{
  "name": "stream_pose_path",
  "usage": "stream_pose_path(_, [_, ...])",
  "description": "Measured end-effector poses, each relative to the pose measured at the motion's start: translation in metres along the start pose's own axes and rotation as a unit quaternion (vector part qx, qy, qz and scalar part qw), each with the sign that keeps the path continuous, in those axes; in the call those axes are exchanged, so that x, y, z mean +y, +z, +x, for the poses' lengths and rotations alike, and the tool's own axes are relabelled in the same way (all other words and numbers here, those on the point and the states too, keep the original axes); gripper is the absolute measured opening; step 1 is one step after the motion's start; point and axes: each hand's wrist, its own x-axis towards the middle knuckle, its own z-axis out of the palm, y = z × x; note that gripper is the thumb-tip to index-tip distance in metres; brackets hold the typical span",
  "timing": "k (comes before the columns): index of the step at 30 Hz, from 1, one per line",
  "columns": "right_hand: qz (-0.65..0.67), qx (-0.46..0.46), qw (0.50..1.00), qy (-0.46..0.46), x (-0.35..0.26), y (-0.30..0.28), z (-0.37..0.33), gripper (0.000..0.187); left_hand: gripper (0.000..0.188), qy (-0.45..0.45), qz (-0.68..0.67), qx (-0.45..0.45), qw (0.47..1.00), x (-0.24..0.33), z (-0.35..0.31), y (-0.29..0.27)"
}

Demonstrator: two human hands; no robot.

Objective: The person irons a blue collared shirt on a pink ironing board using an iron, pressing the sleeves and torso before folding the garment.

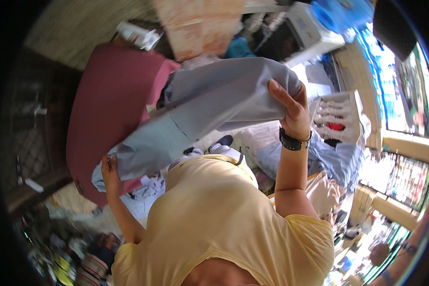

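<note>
A long grey-blue garment point(214, 100) is stretched between my two hands; I cannot tell its exact kind. My left hand point(110, 172) pinches its paler, lower left end. Higher up at the right, my right hand point(293, 108) grips the other end, thumb on top and the fingers hidden behind the cloth. A short dark seam or slit shows near the garment's middle. Its left part hangs over a surface covered in maroon cloth point(112, 105), and a fold droops at the far side.
A white packet point(138, 35) lies at the maroon surface's far edge. To the right, light blue clothes point(336, 159) are heaped beside a white slatted rack point(338, 114). A wooden board point(200, 28) and a white appliance point(314, 33) stand beyond. Cluttered items point(71, 257) fill the lower left.
</note>
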Motion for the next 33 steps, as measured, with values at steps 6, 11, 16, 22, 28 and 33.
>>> stream_pose_path(6, [-0.046, 0.139, 0.987, -0.068, -0.039, -0.121, -0.073, 0.023, 0.019, 0.179, 0.013, 0.039, 0.983, 0.105, 0.027, 0.100])
stream_pose_path(11, [-0.041, 0.290, 0.951, -0.096, -0.047, -0.201, -0.139, 0.021, 0.023, 0.281, 0.036, 0.037, 0.958, 0.199, 0.049, 0.205])
stream_pose_path(16, [-0.022, 0.488, 0.863, -0.129, -0.049, -0.257, -0.204, 0.016, 0.018, 0.290, -0.169, -0.221, 0.915, 0.261, 0.119, 0.303])
stream_pose_path(22, [0.026, 0.644, 0.728, -0.232, -0.042, -0.321, -0.301, 0.033, 0.032, 0.251, -0.281, -0.535, 0.756, 0.468, 0.056, 0.428])
stream_pose_path(28, [-0.001, 0.756, 0.588, -0.287, -0.057, -0.326, -0.333, 0.036, 0.024, 0.367, -0.231, -0.636, 0.638, 0.615, 0.036, 0.606])
stream_pose_path(33, [0.017, 0.801, 0.494, -0.338, -0.088, -0.311, -0.301, 0.030, 0.030, 0.531, -0.168, -0.639, 0.531, 0.742, -0.050, 0.717])
